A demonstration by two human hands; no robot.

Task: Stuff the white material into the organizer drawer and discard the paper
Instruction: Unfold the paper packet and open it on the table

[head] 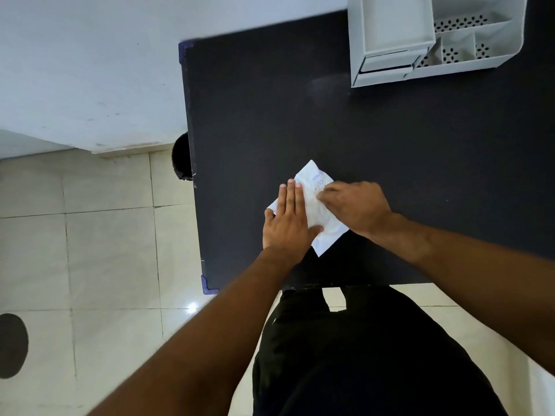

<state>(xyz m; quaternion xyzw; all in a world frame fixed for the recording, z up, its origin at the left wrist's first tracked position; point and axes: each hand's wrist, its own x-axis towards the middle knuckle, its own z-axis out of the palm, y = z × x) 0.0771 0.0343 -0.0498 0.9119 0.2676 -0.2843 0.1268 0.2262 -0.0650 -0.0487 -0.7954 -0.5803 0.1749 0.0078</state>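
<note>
Little is done yet: the left hand [286, 219] presses the packet [313, 207] with straight fingers, the right hand [356, 205] pinches it with curled fingers, and the drawer [396, 24] stands open and unfilled.

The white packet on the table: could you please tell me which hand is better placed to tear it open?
Probably the right hand: its curled fingers pinch the white packet near its printed end, while the left hand lies flat on it, pinning it down.

The white packet [313, 210] bears blue print at its far end: a CE mark reads; the smaller line beside it is illegible.
</note>
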